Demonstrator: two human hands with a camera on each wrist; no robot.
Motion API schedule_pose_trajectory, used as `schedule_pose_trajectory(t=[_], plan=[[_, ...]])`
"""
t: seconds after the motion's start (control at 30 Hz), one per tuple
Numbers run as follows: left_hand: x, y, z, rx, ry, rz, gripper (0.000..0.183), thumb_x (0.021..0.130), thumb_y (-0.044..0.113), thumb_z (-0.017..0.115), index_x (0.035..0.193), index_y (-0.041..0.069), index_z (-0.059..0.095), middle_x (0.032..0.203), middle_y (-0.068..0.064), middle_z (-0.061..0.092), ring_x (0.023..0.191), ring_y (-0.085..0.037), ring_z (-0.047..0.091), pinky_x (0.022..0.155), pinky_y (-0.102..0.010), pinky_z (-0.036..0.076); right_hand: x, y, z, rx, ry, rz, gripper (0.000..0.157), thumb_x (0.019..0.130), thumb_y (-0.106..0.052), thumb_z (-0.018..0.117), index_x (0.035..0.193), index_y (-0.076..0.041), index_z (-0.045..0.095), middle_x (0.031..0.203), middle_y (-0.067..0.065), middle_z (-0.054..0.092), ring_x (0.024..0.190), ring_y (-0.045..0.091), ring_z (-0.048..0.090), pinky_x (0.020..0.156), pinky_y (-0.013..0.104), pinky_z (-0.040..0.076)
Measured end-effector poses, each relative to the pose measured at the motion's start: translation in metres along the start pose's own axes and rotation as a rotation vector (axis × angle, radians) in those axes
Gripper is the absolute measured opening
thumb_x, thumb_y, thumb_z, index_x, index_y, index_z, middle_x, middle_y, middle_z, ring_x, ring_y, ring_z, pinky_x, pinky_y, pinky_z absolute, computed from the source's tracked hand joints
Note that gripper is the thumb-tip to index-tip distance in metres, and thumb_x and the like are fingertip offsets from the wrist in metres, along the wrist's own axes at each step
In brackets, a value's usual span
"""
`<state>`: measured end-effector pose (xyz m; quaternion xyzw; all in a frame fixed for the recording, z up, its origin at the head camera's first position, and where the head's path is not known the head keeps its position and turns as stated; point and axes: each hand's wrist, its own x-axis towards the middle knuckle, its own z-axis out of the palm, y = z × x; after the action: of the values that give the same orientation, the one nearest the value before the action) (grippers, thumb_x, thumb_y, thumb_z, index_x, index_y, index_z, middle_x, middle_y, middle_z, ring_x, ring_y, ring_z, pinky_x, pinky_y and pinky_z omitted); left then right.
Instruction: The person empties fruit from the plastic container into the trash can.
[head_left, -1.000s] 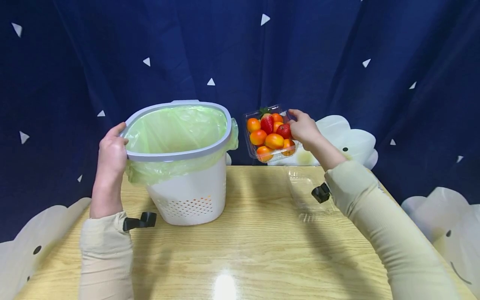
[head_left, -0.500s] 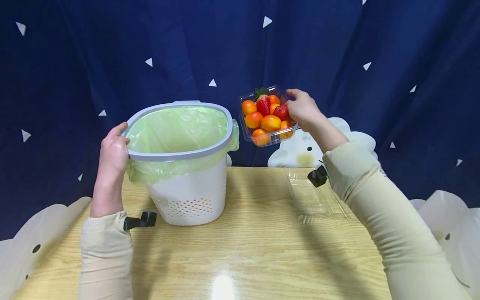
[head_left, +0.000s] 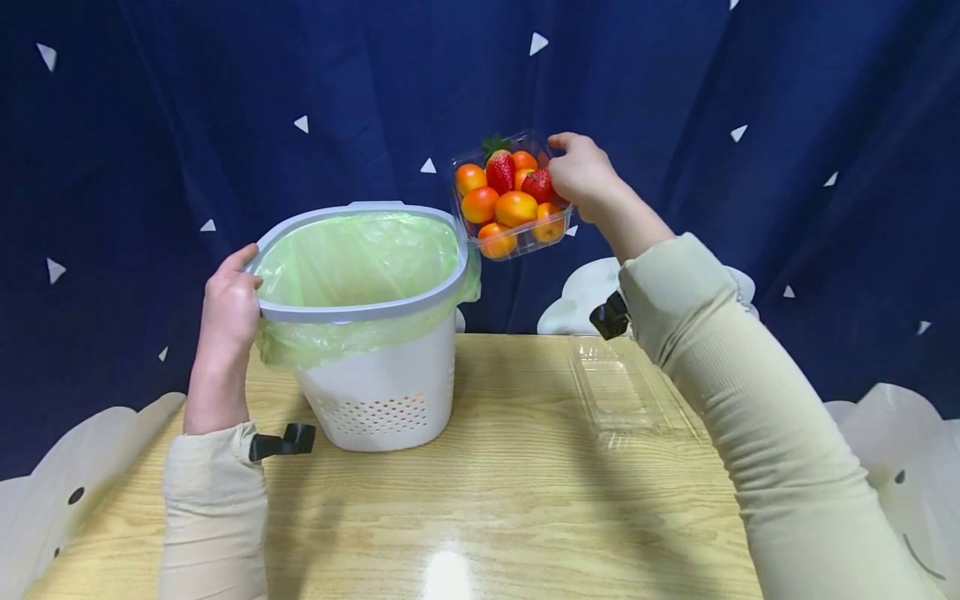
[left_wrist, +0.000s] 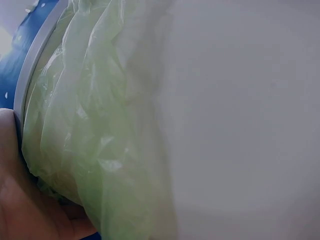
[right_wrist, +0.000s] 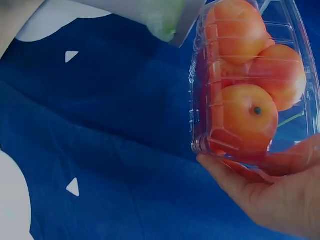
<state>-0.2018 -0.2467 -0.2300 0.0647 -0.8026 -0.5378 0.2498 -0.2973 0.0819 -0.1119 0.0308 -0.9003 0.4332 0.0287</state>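
Note:
My left hand point(head_left: 231, 310) grips the grey rim of a white trash bin point(head_left: 375, 408) at its left side. A pale green bag point(head_left: 352, 258) lines the bin and folds down over its outside, seen close up in the left wrist view. Up and to the right of the bin, my right hand point(head_left: 588, 179) holds a clear plastic fruit box point(head_left: 534, 237) by its right side. Inside lie strawberries point(head_left: 500, 172) and several small orange fruits point(head_left: 516, 208). The box's lower left corner overlaps the bin's right rim in the head view.
A clear plastic tray or lid point(head_left: 618, 387) lies on the wooden table point(head_left: 480, 500) right of the bin. Behind the table hangs a dark blue curtain point(head_left: 375, 100) with white triangles and cloud shapes.
The right hand has raised the fruit box and brought it left to the bin's right rim. The left hand keeps its grip on the rim, and the bin stays in place.

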Motion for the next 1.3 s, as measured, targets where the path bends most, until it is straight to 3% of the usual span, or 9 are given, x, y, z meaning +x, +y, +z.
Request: schedule_pose_trajectory(t=[0.47,1.3], plan=[[-0.002,0.002,0.001,0.016,0.016,0.008,0.049,0.083,0.004,0.023,0.131,0.003,0.031,0.134,-0.011,0.030,0.114,-0.021,0.030,0.096,-0.029,0.022,0.004,-0.029,0.020,0.053,-0.024,-0.034,0.053,0.086,-0.003,0.034,0.135,-0.021,0.025,0.132,0.001,0.031,0.102,0.016,0.042,0.079,0.024,0.043],[-0.003,0.001,0.000,0.017,0.016,0.003,0.049,0.083,0.003,0.024,0.131,0.004,0.031,0.134,-0.009,0.030,0.115,-0.021,0.030,0.096,-0.029,0.021,0.008,-0.041,0.076,0.070,-0.007,-0.120,0.042,0.091,-0.018,0.034,0.132,-0.026,0.029,0.133,-0.007,0.033,0.113,0.010,0.035,0.093,0.026,0.032]])
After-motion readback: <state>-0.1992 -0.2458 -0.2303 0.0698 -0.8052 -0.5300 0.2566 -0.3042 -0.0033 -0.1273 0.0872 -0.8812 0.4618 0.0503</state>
